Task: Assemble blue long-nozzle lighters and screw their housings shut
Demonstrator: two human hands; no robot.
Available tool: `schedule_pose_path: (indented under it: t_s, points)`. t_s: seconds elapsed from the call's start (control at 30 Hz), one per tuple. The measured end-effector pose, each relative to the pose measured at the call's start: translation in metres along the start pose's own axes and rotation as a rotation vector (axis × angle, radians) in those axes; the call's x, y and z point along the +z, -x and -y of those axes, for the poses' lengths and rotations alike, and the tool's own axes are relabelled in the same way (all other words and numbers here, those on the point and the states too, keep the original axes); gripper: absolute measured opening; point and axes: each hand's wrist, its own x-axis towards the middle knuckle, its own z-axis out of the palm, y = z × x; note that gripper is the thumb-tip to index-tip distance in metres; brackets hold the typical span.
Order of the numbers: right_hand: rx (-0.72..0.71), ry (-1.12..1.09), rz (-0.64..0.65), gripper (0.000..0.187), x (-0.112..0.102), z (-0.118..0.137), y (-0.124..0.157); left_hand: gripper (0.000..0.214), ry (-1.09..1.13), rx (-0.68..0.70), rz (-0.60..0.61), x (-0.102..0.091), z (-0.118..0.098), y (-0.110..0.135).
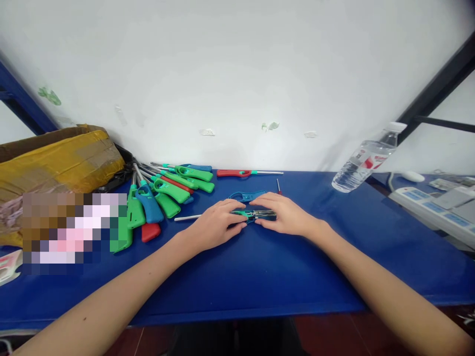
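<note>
An opened gas lighter [260,214] lies on the blue table, its teal trigger part and inner parts exposed and its metal tube pointing left. My left hand [215,223] is closed on it around the trigger part, thumb at the near side. My right hand [285,215] grips the handle end between thumb and fingers. Just behind it is a loose blue handle shell [243,196], partly covered by the fingertips. A thin metal shaft with a red end [279,187], perhaps a screwdriver, stands out behind my right hand, mostly hidden.
Several green, blue and red lighters [166,190] are piled at the left, beside a taped cardboard box [63,158]. One red lighter [233,173] lies along the wall. To the right are a tilted water bottle [365,160] and a white power strip [434,210].
</note>
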Motion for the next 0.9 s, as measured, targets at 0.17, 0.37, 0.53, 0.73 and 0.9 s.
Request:
schedule_pose_path:
  t_s: [0.17, 0.37, 0.53, 0.73, 0.9]
  points:
    - [0.010, -0.022, 0.009, 0.022, -0.0020, -0.0056, 0.0006, 0.024, 0.003, 0.009, 0.007, 0.0069, 0.0061, 0.0016]
    - [0.003, 0.026, 0.078, 0.019, -0.0081, -0.0034, -0.0001, 0.024, -0.045, 0.013, 0.021, 0.0078, 0.0049, -0.0005]
    - [0.037, 0.017, 0.105, 0.030, -0.0083, 0.0007, -0.0005, 0.023, -0.051, -0.005, 0.000, 0.0091, 0.0055, -0.0002]
    - [0.106, -0.043, 0.103, 0.019, -0.0063, 0.0014, -0.0018, 0.023, -0.050, 0.026, 0.001, 0.0096, 0.0065, 0.0004]
    - [0.134, -0.091, 0.081, 0.015, -0.0059, 0.0010, -0.0022, 0.020, -0.083, 0.054, -0.039, 0.0085, 0.0072, 0.0009]
